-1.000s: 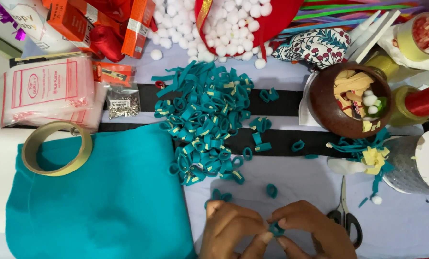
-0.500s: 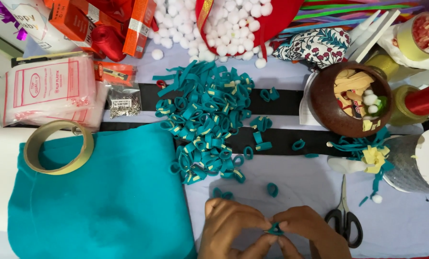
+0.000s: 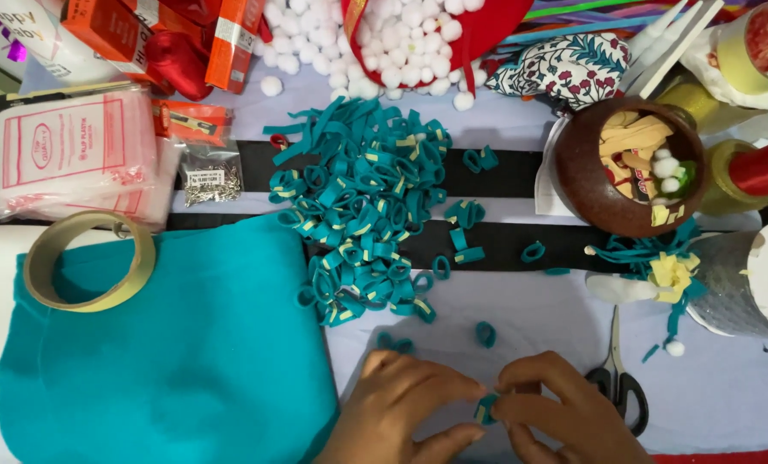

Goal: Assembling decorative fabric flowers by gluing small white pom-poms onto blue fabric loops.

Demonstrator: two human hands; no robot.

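Between both hands, left hand point(image 3: 405, 408) and right hand point(image 3: 564, 412) fingertips pinch one teal felt loop point(image 3: 485, 409).

Left hand point(image 3: 401, 408) and right hand point(image 3: 564, 412) side by side, fingertips pinched together (knuckles up)

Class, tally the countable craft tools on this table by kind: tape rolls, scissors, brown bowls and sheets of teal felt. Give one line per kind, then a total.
Tape rolls: 3, the large ring on the felt, one at the top right corner, one right of the bowl
Scissors: 1
Brown bowls: 1
Teal felt sheets: 1
Total: 6
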